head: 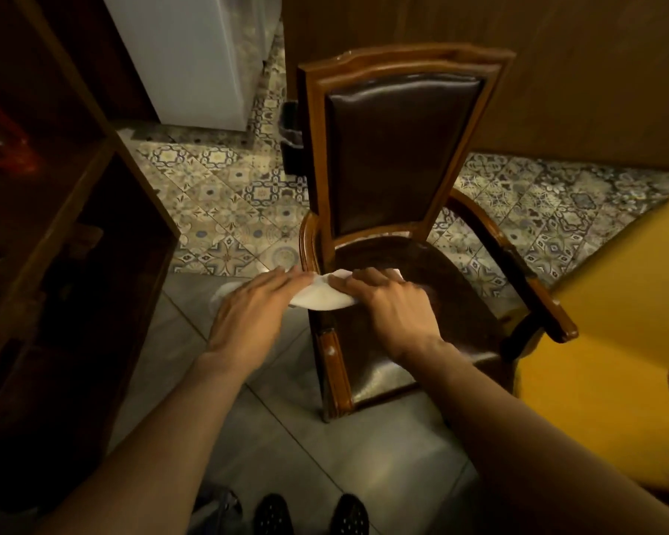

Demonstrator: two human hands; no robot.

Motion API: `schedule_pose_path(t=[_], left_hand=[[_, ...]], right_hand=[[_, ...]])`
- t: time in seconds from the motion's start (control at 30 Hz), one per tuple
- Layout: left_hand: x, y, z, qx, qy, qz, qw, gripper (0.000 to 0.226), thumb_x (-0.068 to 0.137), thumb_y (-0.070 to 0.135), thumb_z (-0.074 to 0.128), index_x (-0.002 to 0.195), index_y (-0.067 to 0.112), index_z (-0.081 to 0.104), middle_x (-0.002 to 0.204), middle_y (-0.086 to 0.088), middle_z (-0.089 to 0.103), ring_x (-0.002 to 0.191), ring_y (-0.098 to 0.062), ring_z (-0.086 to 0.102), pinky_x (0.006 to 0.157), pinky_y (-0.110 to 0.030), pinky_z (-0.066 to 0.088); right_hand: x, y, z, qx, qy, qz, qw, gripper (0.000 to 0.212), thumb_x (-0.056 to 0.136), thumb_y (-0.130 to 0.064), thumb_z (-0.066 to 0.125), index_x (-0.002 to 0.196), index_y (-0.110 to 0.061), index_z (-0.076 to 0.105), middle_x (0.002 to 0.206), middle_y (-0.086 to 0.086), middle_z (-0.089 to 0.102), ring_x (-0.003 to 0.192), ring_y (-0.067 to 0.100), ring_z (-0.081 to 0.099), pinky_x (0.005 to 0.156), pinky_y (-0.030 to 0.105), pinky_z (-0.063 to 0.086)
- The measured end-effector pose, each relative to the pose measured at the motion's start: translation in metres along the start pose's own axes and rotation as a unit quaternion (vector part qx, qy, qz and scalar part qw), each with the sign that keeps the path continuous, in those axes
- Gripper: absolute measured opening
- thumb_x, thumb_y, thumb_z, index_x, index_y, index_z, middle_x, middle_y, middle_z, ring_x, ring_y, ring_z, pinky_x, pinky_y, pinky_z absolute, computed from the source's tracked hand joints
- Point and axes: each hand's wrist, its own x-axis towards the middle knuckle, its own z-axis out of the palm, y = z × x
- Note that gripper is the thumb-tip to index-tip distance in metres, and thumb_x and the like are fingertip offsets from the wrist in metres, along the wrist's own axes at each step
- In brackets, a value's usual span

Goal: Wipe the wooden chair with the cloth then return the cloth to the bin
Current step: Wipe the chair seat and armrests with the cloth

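floor is two kinds: plain grey tiles (383, 453) under the person, patterned tiles (228, 195) further back. wooden chair (402, 195) stands in the middle facing the camera, brown frame, dark leather back pad and dark glossy seat, curved armrests on both sides. dark wooden shelf unit (55, 241) fills the left side, something red in its upper compartment, too dim to tell what. white appliance or cabinet (194, 59) at top left, wood panel wall (576, 71) behind the chair. yellow upholstered seat (615, 361) at right edge, just beside the chair's armrest. small dark bin (291, 137) on the floor behind the chair's back post, partly hidden, contents cannot tell. white cloth (321, 297) is draped over the chair's armrest on the camera's left, at the seat's back corner. left hand (255, 307) lies flat on the cloth's outer end, fingers together and extended, pressing down. right hand (394, 303) presses the cloth's other end on the seat side, fingers slightly spread, thumb on the cloth. both forearms bare. black shoes (309, 515) show at bottom edge on the grey tiles.
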Motion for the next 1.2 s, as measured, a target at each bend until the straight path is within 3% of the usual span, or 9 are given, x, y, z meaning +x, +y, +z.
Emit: schedule_pose_path(t=[0.13,0.23,0.37,0.47,0.57,0.73,0.87,1.0,1.2], left_hand=[[-0.01,-0.021,0.063,-0.003,-0.041,0.009,0.999,0.094,0.068,-0.024,0.06,0.146,0.027,0.051,0.151,0.001,0.051,0.142,-0.019,0.045,0.114,-0.033,0.034],[-0.013,-0.033,0.106,-0.007,-0.064,0.008,0.998,0.099,0.067,-0.024,0.063,0.15,0.026,0.045,0.154,0.0,0.047,0.144,-0.02,0.04,0.116,-0.034,0.03],[-0.019,-0.045,0.16,-0.001,-0.111,0.03,0.993,0.104,0.073,-0.02,0.065,0.158,0.026,0.025,0.164,0.0,0.027,0.152,-0.017,0.021,0.121,-0.032,0.008],[-0.022,-0.054,0.19,-0.006,-0.169,0.039,0.985,0.111,0.075,-0.005,0.069,0.16,0.026,0.004,0.168,0.003,0.005,0.154,-0.013,-0.001,0.124,-0.034,0.0],[-0.015,-0.061,0.201,-0.046,-0.215,0.031,0.975,0.114,0.076,0.023,0.07,0.159,0.029,-0.008,0.168,0.009,-0.006,0.152,-0.006,-0.012,0.123,-0.033,-0.005],[0.01,-0.065,0.195,-0.138,-0.214,0.017,0.967,0.081,0.086,0.032,0.037,0.16,0.033,0.004,0.169,0.011,0.001,0.15,0.005,-0.007,0.123,-0.028,-0.006],[0.026,-0.061,0.198,-0.062,-0.207,0.047,0.975,0.058,0.103,0.039,0.009,0.16,0.027,0.006,0.168,0.009,0.002,0.152,0.0,-0.007,0.125,-0.032,-0.002],[0.025,-0.054,0.21,-0.02,-0.219,0.055,0.974,0.058,0.104,0.042,0.005,0.16,0.025,0.003,0.168,0.007,-0.002,0.152,-0.005,-0.012,0.126,-0.033,-0.003],[0.018,-0.048,0.216,-0.007,-0.204,0.048,0.978,0.063,0.101,0.046,0.001,0.159,0.022,0.003,0.168,0.005,-0.005,0.152,-0.006,-0.015,0.123,-0.028,-0.009]], right_hand=[[-0.002,0.011,0.06,0.018,-0.026,0.015,0.999,0.065,0.098,-0.02,0.058,0.154,-0.042,0.033,0.152,-0.002,0.046,0.134,0.028,0.042,0.102,0.047,0.044],[0.0,0.021,0.103,0.021,-0.042,0.023,0.999,0.063,0.098,-0.029,0.058,0.154,-0.042,0.031,0.153,-0.001,0.043,0.138,0.028,0.038,0.107,0.049,0.041],[0.002,0.031,0.154,0.018,-0.064,0.027,0.997,0.065,0.099,-0.034,0.056,0.156,-0.043,0.026,0.157,0.002,0.038,0.142,0.03,0.034,0.106,0.051,0.042],[0.003,0.034,0.186,0.011,-0.108,0.011,0.994,0.081,0.098,-0.031,0.061,0.158,-0.047,0.009,0.167,0.005,0.019,0.15,0.032,0.021,0.109,0.056,0.04],[0.003,0.033,0.2,0.02,-0.127,0.002,0.992,0.093,0.097,-0.031,0.063,0.156,-0.047,-0.007,0.171,0.003,0.001,0.152,0.033,0.014,0.11,0.061,0.038],[-0.003,0.027,0.207,0.016,-0.122,-0.012,0.992,0.103,0.094,-0.027,0.067,0.158,-0.037,-0.014,0.17,0.0,-0.015,0.147,0.032,0.023,0.105,0.058,0.045],[-0.008,0.023,0.209,0.016,-0.117,-0.015,0.993,0.104,0.095,-0.026,0.064,0.157,-0.033,-0.019,0.169,-0.001,-0.019,0.15,0.031,0.018,0.103,0.058,0.047],[-0.015,0.021,0.207,-0.001,-0.124,-0.031,0.992,0.093,0.1,-0.025,0.058,0.159,-0.028,-0.013,0.169,0.0,-0.014,0.155,0.03,0.007,0.107,0.057,0.044],[-0.042,0.019,0.203,0.006,-0.177,-0.045,0.983,0.099,0.096,-0.02,0.064,0.159,-0.03,-0.012,0.169,-0.002,-0.014,0.156,0.025,0.0,0.111,0.054,0.04]])
